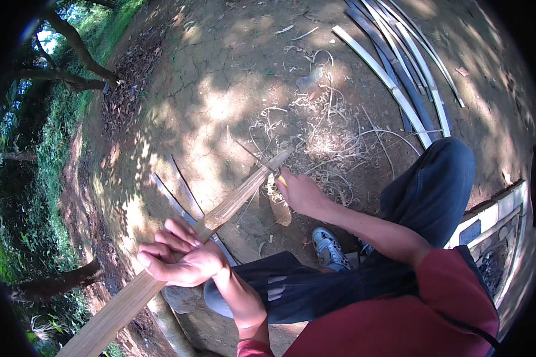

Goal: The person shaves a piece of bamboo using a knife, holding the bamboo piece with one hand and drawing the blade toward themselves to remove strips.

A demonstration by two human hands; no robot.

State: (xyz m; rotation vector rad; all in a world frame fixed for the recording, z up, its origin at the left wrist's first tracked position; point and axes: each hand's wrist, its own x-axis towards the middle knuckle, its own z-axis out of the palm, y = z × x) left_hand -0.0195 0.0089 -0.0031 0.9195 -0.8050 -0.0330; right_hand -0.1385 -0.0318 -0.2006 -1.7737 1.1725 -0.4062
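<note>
A long pale wooden pole (pixel 235 201) runs slantwise from the lower left to the middle, its far end narrowed and rough with cut marks. My left hand (pixel 181 256) is closed around its middle, palm turned up and fingers curled. Near the narrowed end, my right hand (pixel 304 193) grips a knife (pixel 282 179) by its yellow handle. The thin blade lies across the pole and points up and left; whether its edge bites into the wood cannot be told.
Curled shavings (pixel 333 134) are heaped on the dirt beyond my right hand. Long split strips (pixel 393 77) lie at the far right. Two thin strips (pixel 181 193) lie beneath the pole. My bent knee (pixel 441 172) rises at right; a brick-edged frame (pixel 494 214) is beside it.
</note>
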